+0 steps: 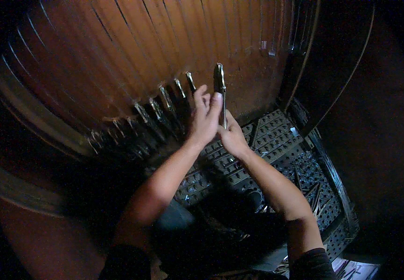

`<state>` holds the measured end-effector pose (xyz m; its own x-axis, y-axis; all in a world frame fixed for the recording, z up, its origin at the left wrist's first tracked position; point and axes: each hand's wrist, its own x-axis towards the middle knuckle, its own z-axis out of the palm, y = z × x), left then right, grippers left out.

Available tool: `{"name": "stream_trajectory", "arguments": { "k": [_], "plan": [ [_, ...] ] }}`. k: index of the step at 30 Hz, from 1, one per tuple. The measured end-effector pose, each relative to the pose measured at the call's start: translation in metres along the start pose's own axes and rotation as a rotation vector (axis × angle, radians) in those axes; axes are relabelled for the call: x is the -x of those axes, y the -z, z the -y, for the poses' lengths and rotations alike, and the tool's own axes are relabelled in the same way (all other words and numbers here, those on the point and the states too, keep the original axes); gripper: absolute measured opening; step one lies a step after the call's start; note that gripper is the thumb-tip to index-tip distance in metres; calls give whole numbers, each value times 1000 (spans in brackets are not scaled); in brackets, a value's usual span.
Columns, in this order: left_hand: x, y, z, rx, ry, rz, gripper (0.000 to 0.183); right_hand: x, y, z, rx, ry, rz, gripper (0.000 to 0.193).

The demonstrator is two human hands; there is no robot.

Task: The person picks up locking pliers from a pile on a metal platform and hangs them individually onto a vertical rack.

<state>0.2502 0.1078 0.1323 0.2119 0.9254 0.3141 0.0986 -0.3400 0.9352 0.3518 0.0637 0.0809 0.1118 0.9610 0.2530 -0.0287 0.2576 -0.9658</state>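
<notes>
A pliers-like metal tool (219,74) with a dark, rounded head and a thin, shiny handle stands upright in front of the brown wall. My right hand (233,137) is closed round the lower end of its handle. Just to the left, my left hand (205,119) has its thumb against the tool below the head. The left fingers are slightly bent and apart from the thumb, pointing toward the wall. To the left of my hands, a slanting row of similar metal tools (165,97) hangs along the wall. Dim light hides their exact kind.
The brown wall (164,42) carries many thin upright strands. Below my hands lies a dark rack (272,135) with rows of holes and small metal pieces. Loose thin rods (311,198) lie at the right, and two cords (358,65) hang there. White papers (358,269) show at lower right.
</notes>
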Motion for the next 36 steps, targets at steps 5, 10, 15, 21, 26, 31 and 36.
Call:
{"name": "stream_trajectory", "arguments": {
  "k": [5,10,15,21,26,31,36],
  "plan": [
    [-21,13,2,-67,-39,-125,61,-19,0,-23,16,-57,-1,59],
    [-44,11,16,-34,-60,-120,65,-19,-4,-51,-5,71,-36,58],
    [-55,2,11,47,-45,-117,66,-16,1,-60,-26,0,21,63],
    [-91,5,24,174,42,-83,66,-24,4,-66,-96,-137,19,58],
    [-110,3,15,308,83,-118,53,-28,6,-72,-103,-130,53,67],
    [-112,0,4,300,46,-190,36,-23,11,-64,-89,-170,135,59],
    [-102,-2,-4,248,-10,-185,29,-23,14,-75,-98,-105,193,68]
  ]
}}
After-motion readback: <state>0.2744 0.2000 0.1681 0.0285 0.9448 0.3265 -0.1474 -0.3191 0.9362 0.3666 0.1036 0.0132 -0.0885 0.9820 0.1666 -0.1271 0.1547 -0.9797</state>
